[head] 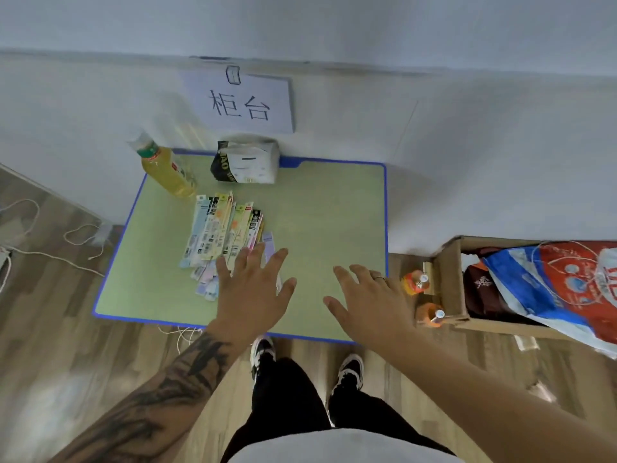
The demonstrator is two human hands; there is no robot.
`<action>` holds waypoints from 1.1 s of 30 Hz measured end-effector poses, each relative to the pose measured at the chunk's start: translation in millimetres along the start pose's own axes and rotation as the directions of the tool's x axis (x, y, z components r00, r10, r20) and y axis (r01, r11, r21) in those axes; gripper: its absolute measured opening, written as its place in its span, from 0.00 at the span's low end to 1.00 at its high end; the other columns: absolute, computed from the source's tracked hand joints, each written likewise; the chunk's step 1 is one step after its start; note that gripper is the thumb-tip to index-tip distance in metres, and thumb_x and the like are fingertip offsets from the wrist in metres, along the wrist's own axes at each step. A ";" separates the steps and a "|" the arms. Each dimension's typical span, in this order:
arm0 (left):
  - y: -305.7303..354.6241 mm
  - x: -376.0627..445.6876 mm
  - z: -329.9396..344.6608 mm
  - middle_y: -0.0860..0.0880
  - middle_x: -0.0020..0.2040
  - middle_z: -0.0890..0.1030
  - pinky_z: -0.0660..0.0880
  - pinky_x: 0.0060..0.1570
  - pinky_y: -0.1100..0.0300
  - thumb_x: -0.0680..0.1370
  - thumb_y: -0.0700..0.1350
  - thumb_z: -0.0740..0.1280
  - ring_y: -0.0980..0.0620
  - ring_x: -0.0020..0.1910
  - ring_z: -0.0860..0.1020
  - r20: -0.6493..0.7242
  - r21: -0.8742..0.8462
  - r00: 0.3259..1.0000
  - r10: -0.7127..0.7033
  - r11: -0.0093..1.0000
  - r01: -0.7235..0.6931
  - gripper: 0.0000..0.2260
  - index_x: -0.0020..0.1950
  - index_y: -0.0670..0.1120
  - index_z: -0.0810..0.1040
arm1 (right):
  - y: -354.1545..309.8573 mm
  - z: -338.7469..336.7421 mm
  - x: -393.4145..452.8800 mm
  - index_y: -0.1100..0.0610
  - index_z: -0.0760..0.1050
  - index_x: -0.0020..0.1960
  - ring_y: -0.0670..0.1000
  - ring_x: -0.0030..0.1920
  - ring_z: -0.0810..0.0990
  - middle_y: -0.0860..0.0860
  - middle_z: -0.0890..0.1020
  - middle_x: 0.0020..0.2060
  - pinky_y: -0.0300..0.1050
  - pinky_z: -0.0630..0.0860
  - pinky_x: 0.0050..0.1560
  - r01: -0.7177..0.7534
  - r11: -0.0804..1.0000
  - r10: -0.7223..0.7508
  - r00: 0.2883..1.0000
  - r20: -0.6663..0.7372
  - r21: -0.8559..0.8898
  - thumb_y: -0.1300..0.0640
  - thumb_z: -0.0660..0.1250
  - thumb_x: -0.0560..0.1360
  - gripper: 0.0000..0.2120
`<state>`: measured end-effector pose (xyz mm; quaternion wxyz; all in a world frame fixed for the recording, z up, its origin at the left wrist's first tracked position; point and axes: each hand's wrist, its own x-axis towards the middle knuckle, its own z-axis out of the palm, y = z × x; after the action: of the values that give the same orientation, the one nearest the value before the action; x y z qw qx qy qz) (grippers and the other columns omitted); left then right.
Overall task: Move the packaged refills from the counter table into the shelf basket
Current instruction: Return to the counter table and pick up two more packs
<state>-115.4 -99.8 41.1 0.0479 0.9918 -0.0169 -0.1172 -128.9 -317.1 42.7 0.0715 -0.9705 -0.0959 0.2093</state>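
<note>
A low bench (334, 208) with a pale green top and a blue rim fills the middle of the frame, its far edge against a white wall. Taped to that wall, upper centre, is a paper sign (242, 103) with two handwritten characters. The floor is grey-brown wood-pattern planking; a white cord (50, 255) trails across it at the left.

The packaged refills (223, 232) lie fanned in a loose pile on the bench, left of centre. Behind them stand a bottle of yellow drink (165, 170) at the upper left corner and a soft pack of tissues (247, 162) at the back edge.

The left hand (252, 292) is over the near end of the pile, palm down, fingers (277, 259) spread and straight, gripping nothing; whether they touch the packets cannot be told. The right hand (367, 302) is over bare bench near the right edge, fingers likewise spread, a ring on one.

At the right of the frame an open cardboard box (447, 285) on the floor holds a red, white and blue bag (551, 282); two orange-capped bottles (415, 282) stand beside it.
</note>
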 end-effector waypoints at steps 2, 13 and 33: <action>-16.6 13.3 7.9 0.44 0.79 0.68 0.52 0.73 0.29 0.79 0.67 0.52 0.38 0.78 0.66 0.019 0.025 1.000 0.014 1.000 -0.014 0.29 0.77 0.58 0.68 | -15.1 13.4 14.6 0.47 0.59 0.79 0.57 0.72 0.71 0.52 0.70 0.75 0.55 0.69 0.68 -0.017 0.997 0.011 0.997 0.075 0.075 0.35 0.54 0.82 0.30; -99.8 55.4 29.7 0.42 0.80 0.66 0.53 0.74 0.27 0.81 0.64 0.52 0.37 0.79 0.62 0.094 0.046 0.974 0.207 0.976 -0.212 0.28 0.80 0.56 0.64 | -123.0 58.8 113.4 0.54 0.73 0.60 0.58 0.57 0.79 0.52 0.81 0.55 0.53 0.73 0.57 -0.486 0.803 0.419 0.872 0.255 0.345 0.38 0.63 0.79 0.21; -141.2 70.7 -12.7 0.56 0.53 0.84 0.75 0.58 0.57 0.80 0.55 0.70 0.57 0.55 0.80 0.312 -0.778 0.950 0.001 0.574 0.255 0.10 0.55 0.51 0.82 | -209.1 10.4 82.0 0.60 0.76 0.44 0.45 0.29 0.77 0.52 0.83 0.32 0.34 0.72 0.31 -0.404 0.125 0.524 0.803 0.286 0.906 0.56 0.77 0.75 0.11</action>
<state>-40.5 38.7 23.1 0.4829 0.8319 0.1038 -0.2531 -92.6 -95.3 38.6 0.5608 -0.7247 0.3551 0.1851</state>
